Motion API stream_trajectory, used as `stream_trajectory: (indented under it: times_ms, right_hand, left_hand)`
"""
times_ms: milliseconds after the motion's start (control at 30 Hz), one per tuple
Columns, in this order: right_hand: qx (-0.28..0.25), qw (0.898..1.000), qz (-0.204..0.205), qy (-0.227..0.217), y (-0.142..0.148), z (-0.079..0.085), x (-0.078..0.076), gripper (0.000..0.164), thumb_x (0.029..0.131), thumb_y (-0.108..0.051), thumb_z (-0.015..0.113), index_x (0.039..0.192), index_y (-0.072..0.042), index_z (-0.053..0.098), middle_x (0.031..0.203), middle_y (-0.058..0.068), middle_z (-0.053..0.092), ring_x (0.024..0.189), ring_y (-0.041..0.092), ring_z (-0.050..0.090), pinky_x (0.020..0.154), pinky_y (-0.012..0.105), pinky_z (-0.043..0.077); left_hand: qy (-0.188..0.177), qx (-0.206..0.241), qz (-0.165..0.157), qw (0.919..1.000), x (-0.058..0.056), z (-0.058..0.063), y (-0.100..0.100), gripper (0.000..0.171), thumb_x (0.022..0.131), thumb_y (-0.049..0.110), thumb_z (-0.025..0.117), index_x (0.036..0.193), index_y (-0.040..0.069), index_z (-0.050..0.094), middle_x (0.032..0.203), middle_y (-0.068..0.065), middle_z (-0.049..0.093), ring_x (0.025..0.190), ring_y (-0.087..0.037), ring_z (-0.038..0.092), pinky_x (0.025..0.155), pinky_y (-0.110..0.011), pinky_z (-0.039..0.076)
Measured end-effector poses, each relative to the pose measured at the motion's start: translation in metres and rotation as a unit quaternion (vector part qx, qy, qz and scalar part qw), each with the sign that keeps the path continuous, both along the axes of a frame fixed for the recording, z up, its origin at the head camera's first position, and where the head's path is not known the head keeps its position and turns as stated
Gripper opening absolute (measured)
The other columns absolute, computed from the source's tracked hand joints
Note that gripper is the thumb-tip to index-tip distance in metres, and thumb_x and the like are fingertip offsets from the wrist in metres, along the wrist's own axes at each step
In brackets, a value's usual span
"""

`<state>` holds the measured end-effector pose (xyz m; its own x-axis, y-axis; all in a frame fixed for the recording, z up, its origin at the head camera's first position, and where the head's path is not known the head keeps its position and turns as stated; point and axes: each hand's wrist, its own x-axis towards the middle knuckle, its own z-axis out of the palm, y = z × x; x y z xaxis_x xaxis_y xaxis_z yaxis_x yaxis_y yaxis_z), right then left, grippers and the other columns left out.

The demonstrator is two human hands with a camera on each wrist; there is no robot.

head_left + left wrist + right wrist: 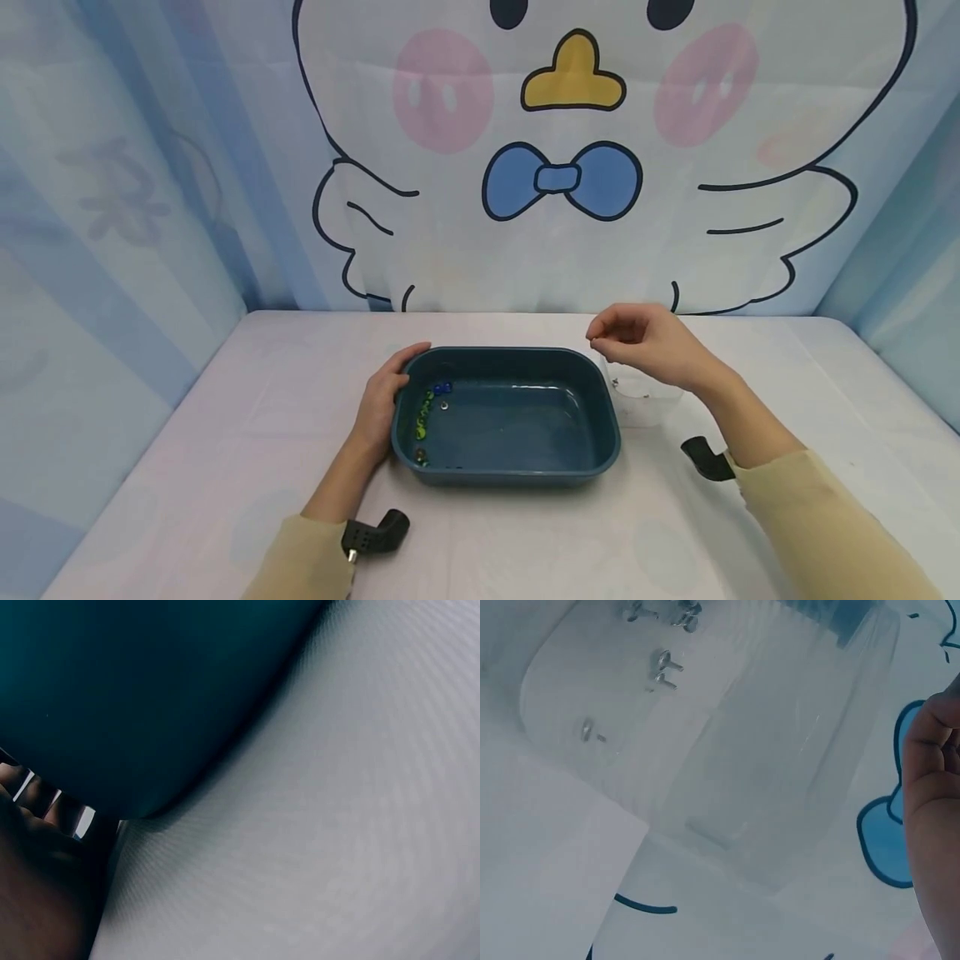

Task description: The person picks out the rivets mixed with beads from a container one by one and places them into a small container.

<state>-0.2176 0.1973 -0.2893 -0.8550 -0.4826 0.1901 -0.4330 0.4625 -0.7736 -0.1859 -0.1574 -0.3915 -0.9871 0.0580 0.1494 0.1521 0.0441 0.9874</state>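
Note:
My left hand (381,404) grips the left end of a dark blue basin (506,477), its thumb on the rim. Curled fingers (64,814) show dimly beside the basin wall (150,697) in the left wrist view. Inside, along the left side, lie blue beads (443,388), green beads (423,417), a brownish bead (420,455) and a small silver stud (444,406). My right hand (652,343) is raised over a clear plastic box (648,410), thumb and forefinger pinched on a tiny dark piece, mostly hidden. Several metal studs (665,660) lie in the box.
A white table (247,450) carries the basin and the box, which stand side by side. Behind it hangs a curtain (555,250) with a cartoon print. Black wrist mounts (375,533) sit on both forearms.

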Motion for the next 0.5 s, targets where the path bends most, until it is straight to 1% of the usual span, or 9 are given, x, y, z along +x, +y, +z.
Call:
stream_trajectory:
  times_ms: [167, 400, 500]
  right_hand:
    - [0.006, 1.0, -0.018, 0.006, 0.009, -0.003, 0.002, 0.01, 0.094, -0.006, 0.068, 0.103, -0.002, 0.069, 0.096, 0.009, 0.067, 0.081, 0.021, 0.063, 0.074, 0.028, 0.054]
    - [0.028, 0.999, -0.037, 0.009, 0.02, -0.011, 0.003, 0.013, 0.094, -0.006, 0.067, 0.103, 0.002, 0.068, 0.093, 0.008, 0.066, 0.079, 0.02, 0.062, 0.072, 0.027, 0.052]
    - [0.035, 0.999, -0.038, 0.01, 0.023, -0.015, 0.002, 0.01, 0.094, -0.006, 0.067, 0.102, 0.0, 0.068, 0.092, 0.009, 0.066, 0.077, 0.02, 0.061, 0.069, 0.027, 0.052]
  left_hand:
    - [0.001, 0.003, -0.003, 1.0, 0.001, 0.0, 0.0, 0.057, 0.094, 0.003, 0.026, 0.146, 0.002, 0.048, 0.151, -0.013, 0.046, 0.141, -0.024, 0.039, 0.117, -0.044, 0.024]
    - [0.003, 0.001, -0.002, 1.0, 0.001, 0.0, 0.0, 0.057, 0.094, 0.003, 0.026, 0.146, 0.002, 0.048, 0.152, -0.013, 0.046, 0.141, -0.025, 0.038, 0.117, -0.044, 0.023]
    - [0.002, -0.003, 0.0, 1.0, 0.001, 0.0, 0.0, 0.057, 0.094, 0.003, 0.026, 0.146, 0.002, 0.048, 0.152, -0.013, 0.046, 0.141, -0.025, 0.039, 0.117, -0.045, 0.024]
